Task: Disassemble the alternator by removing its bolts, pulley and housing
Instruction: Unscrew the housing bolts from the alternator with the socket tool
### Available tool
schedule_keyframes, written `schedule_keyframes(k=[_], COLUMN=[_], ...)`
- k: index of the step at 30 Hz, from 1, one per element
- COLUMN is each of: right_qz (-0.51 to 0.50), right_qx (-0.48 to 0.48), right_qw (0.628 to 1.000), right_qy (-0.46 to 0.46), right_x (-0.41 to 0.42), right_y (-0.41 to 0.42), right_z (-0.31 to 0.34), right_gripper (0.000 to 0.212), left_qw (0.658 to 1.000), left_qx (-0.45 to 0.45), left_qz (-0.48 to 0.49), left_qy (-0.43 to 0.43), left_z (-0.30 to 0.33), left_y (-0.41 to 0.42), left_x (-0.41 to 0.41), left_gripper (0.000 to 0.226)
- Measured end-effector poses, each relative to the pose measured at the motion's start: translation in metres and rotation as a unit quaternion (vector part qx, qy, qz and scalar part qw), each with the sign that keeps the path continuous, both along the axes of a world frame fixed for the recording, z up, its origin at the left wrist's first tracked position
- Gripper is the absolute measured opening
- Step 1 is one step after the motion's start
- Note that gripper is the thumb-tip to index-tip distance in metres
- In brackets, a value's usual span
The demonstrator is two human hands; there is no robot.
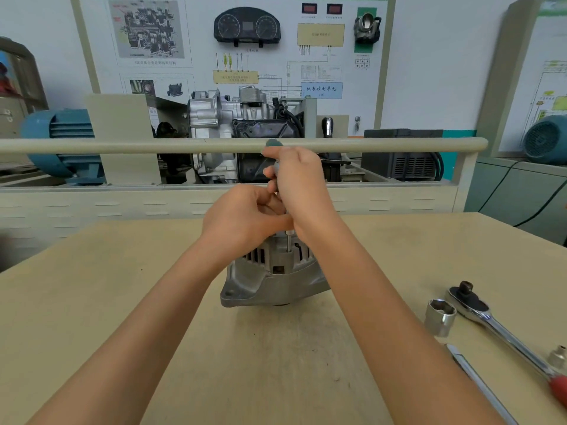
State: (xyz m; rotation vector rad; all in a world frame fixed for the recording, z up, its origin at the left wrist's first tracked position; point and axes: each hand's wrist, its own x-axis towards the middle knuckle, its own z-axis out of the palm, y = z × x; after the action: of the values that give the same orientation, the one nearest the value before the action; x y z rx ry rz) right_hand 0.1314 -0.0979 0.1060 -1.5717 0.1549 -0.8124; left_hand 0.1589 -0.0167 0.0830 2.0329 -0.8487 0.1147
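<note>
The right hand (pixel 299 182) grips a screwdriver (pixel 287 237) upright on an alternator (pixel 273 271) bolt; left hand (pixel 242 222) fingers pinch the shaft, steadying the tip.

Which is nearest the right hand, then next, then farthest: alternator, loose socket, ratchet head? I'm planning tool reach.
From the right hand, in the head view:
1. Alternator, directly beneath the hand at table centre.
2. Loose socket, upright, off to the right.
3. Ratchet head, just beyond the socket, further right.
</note>
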Motion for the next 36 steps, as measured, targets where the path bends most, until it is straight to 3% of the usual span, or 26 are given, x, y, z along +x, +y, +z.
schedule_keyframes(k=[2,5,11,15,18,21,23,26,28,32,34,36], right_qz=[-0.047,-0.041,0.133,0.174,0.096,-0.09,-0.124,-0.057,0.045,0.24,0.25,0.194], right_qx=[-0.048,-0.052,0.133,0.169,0.162,0.037,-0.001,0.06,0.128,0.181,0.171,0.18], right_qw=[0.998,0.998,0.982,0.97,0.982,0.994,0.991,0.996,0.991,0.954,0.953,0.964], right_qy=[-0.014,-0.016,0.005,0.001,-0.014,-0.053,-0.057,-0.028,-0.007,0.014,0.018,0.018], right_x=[0.002,0.003,-0.006,-0.007,-0.004,0.0,0.002,-0.001,-0.005,-0.012,-0.012,-0.011], right_y=[0.003,0.004,-0.011,-0.014,-0.005,0.012,0.015,0.006,-0.003,-0.016,-0.017,-0.012], right_z=[-0.002,-0.002,0.003,0.002,0.001,-0.006,-0.009,-0.004,0.001,0.003,0.004,0.004], right_gripper=[0.032,0.03,0.022,0.023,0.026,0.026,0.022,0.016,0.021,0.02,0.021,0.022], left_qw=[1.0,0.999,0.993,0.994,0.997,1.0,0.999,0.999,0.998,0.997,0.996,0.997], left_qx=[0.013,0.028,0.013,0.014,0.006,0.021,0.028,0.025,0.03,0.031,0.029,0.03], left_qz=[-0.004,-0.027,-0.11,-0.092,-0.063,-0.017,-0.002,-0.027,-0.051,-0.074,-0.076,-0.061], left_qy=[-0.005,0.009,0.051,0.049,0.036,-0.011,-0.019,-0.006,0.009,0.013,0.023,0.023], left_z=[0.001,0.002,0.002,-0.001,0.0,0.001,0.001,0.001,0.0,0.0,0.0,-0.001], left_y=[0.0,0.001,0.006,0.005,0.005,0.003,0.002,0.002,0.003,0.007,0.007,0.006], left_x=[0.0,0.002,0.008,0.009,0.005,0.004,0.003,0.003,0.002,0.006,0.007,0.005], left_gripper=[0.008,0.008,0.009,0.008,0.012,0.044,0.053,0.026,0.005,0.003,0.004,0.007])
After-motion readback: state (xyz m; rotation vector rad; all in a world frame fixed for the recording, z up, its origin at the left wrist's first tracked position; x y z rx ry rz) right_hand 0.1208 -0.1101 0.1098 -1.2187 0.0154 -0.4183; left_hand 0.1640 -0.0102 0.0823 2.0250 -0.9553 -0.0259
